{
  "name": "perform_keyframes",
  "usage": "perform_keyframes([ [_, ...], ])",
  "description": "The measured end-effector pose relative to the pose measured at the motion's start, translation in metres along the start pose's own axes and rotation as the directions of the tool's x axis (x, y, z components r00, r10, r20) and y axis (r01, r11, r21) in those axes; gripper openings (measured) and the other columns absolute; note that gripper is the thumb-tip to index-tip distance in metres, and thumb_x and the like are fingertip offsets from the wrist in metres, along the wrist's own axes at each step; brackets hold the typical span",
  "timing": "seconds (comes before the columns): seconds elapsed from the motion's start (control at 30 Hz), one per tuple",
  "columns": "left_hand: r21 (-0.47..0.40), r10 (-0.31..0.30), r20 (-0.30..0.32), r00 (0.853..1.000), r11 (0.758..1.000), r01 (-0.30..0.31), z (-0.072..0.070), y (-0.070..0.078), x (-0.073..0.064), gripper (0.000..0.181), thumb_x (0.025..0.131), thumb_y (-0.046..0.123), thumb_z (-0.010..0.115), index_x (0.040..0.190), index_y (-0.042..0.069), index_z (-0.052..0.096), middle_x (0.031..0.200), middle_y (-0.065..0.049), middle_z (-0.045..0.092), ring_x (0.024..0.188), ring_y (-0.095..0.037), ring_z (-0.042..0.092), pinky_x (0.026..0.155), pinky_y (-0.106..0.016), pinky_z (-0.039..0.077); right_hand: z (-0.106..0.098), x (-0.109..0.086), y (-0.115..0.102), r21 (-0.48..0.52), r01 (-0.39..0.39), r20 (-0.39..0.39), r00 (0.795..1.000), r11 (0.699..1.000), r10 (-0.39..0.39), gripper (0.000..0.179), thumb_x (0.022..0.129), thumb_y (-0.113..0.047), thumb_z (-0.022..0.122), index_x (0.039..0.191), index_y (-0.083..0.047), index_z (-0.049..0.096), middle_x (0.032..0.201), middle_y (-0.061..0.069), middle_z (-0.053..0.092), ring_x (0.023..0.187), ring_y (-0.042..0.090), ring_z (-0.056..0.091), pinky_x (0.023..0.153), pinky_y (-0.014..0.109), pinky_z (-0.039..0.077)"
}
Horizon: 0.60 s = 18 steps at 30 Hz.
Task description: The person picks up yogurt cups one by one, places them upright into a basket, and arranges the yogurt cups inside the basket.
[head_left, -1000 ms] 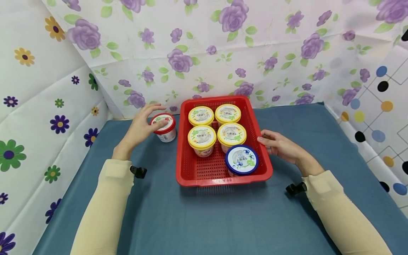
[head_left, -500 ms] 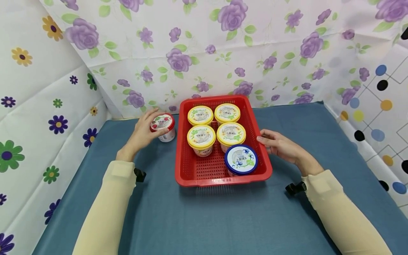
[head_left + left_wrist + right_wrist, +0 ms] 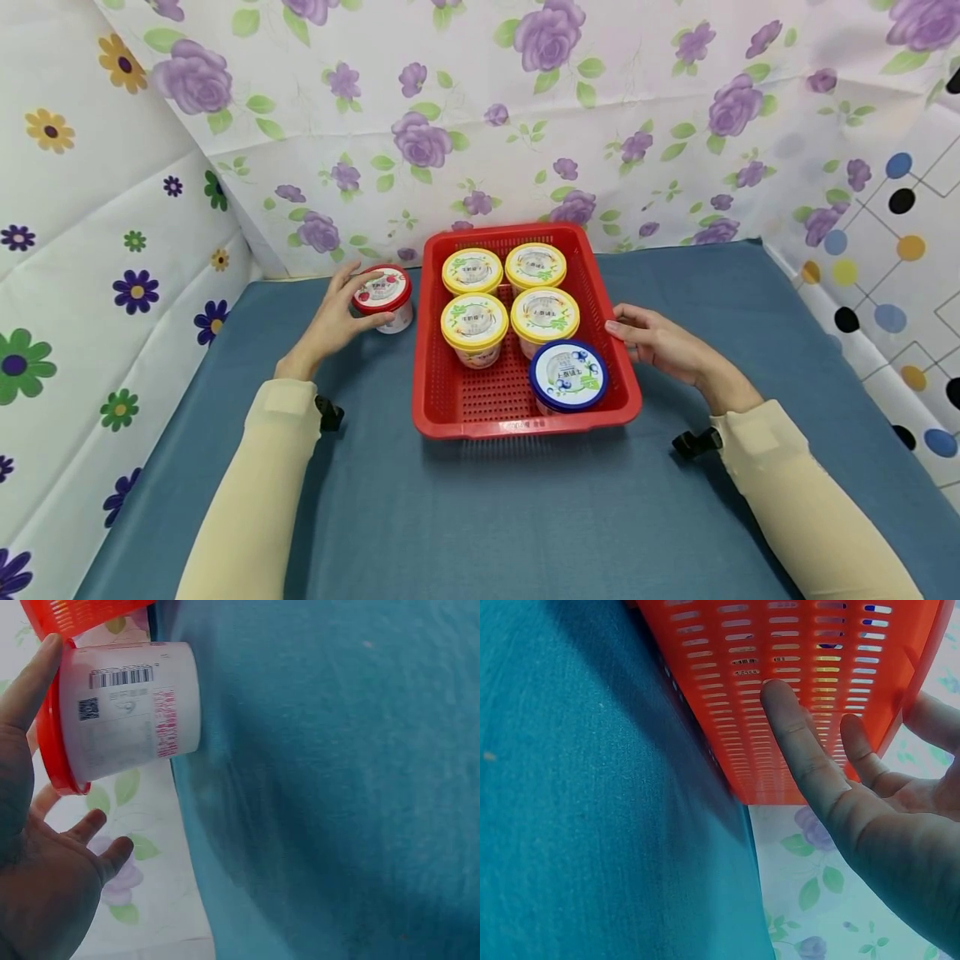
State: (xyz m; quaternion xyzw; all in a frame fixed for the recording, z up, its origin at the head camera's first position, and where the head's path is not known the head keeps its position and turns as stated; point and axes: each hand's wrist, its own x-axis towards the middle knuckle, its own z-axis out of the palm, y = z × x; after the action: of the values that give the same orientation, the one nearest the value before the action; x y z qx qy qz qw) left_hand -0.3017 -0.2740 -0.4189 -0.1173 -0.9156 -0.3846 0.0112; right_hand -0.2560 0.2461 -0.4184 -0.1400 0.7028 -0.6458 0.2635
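Observation:
A white tub with a red lid, printed with red fruit, stands on the cloth left of the basket. My left hand pinches it around the lid, thumb at the near edge and fingers at the far edge. In the left wrist view, the tub's side shows a barcode. The red perforated basket holds several yellow-lidded tubs and one blue-lidded tub. My right hand touches the basket's right side, thumb at the rim. Its fingers lie fairly straight against the outer wall.
A blue cloth covers the table. Behind it hangs a sheet with purple flowers. Patterned sheets also stand at the left and right sides. A dark strap piece sits at each wrist.
My left hand has come down from above the red-lidded tub, and its thumb has moved to the lid's near edge. The right hand, basket and tubs stay in place.

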Motion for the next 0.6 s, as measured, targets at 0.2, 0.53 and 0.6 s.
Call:
perform_keyframes([
  [0.2, -0.005, 0.008, 0.013, 1.0, 1.0, -0.008, 0.004, -0.009, -0.002, 0.074, 0.093, 0.029, 0.081, 0.157, 0.017, 0.046, 0.173, -0.016, 0.005, 0.156, -0.044, 0.009, 0.117, -0.076, 0.019, 0.0, 0.001, 0.0, -0.005, 0.005, 0.002, 1.0, 1.0, -0.005, 0.032, 0.11, -0.025, 0.052, 0.13, -0.001, 0.048, 0.122, 0.015, 0.061, 0.103, 0.024, 0.072, 0.091, 0.041, 0.061],
  [0.53, -0.021, 0.087, -0.028, 0.996, 0.996, -0.088, 0.01, -0.013, -0.001, 0.065, 0.095, 0.012, 0.078, 0.153, 0.008, 0.049, 0.17, -0.022, 0.011, 0.151, -0.045, 0.023, 0.112, -0.064, 0.04, 0.0, 0.001, 0.0, -0.009, 0.001, 0.001, 1.0, 1.0, -0.001, 0.034, 0.11, -0.026, 0.052, 0.131, 0.001, 0.047, 0.121, 0.014, 0.061, 0.102, 0.023, 0.072, 0.091, 0.039, 0.061],
  [0.6, -0.031, 0.109, -0.037, 0.993, 0.993, -0.11, 0.011, -0.014, -0.001, 0.064, 0.095, 0.008, 0.077, 0.152, 0.007, 0.05, 0.169, -0.021, 0.015, 0.149, -0.044, 0.027, 0.11, -0.063, 0.043, 0.0, 0.001, 0.0, -0.009, 0.001, 0.003, 1.0, 1.0, -0.001, 0.034, 0.11, -0.025, 0.051, 0.131, 0.001, 0.047, 0.12, 0.014, 0.061, 0.102, 0.023, 0.072, 0.091, 0.039, 0.061],
])
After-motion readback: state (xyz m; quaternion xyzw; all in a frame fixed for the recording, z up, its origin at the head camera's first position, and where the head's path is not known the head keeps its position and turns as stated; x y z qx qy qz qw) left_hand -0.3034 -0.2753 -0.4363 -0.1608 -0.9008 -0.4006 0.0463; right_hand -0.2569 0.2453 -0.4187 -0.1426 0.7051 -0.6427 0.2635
